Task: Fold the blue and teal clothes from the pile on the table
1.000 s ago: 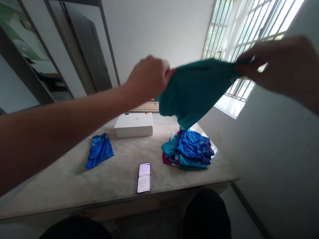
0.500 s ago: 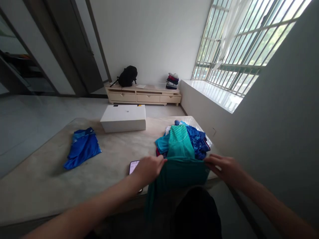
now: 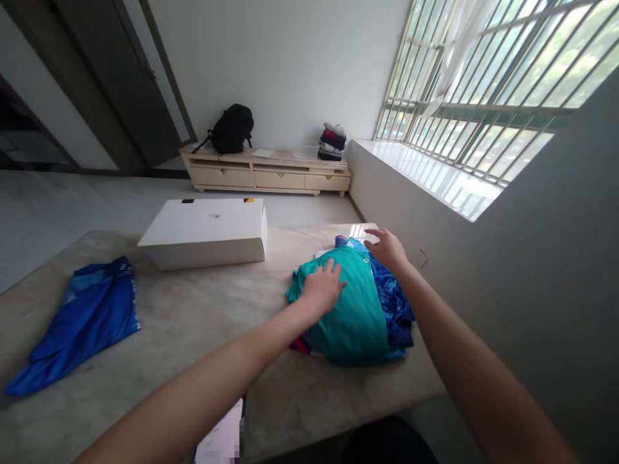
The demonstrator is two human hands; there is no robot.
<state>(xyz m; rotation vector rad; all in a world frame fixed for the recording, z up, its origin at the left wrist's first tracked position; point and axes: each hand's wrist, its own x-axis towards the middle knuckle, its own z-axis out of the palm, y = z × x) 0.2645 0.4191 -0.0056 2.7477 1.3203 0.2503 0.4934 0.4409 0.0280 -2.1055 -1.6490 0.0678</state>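
A teal-green garment [image 3: 358, 319] lies spread over the pile of clothes at the right part of the marble-look tabletop [image 3: 193, 335]. My left hand [image 3: 323, 287] rests with fingers spread on this garment's upper left part. At the pile's far right edge my right hand [image 3: 387, 248] is raised, thumb and fingers apart with nothing between them. Beneath and beside the teal garment show a shiny dark blue garment [image 3: 393, 299], some light blue cloth and a bit of red.
A folded blue garment [image 3: 87, 322] lies at the left. Behind it stands a white box [image 3: 207, 225]. A phone [image 3: 222, 435] is partly under my left forearm. Along the wall, a low wooden cabinet [image 3: 278, 179] carries a black backpack [image 3: 233, 129] and stacked folded clothes [image 3: 331, 143].
Both hands have moved forward and let go of the teal garment's edge. The garment, held up at the near side before, now lies over the pile. The view has tilted and shifted closer.
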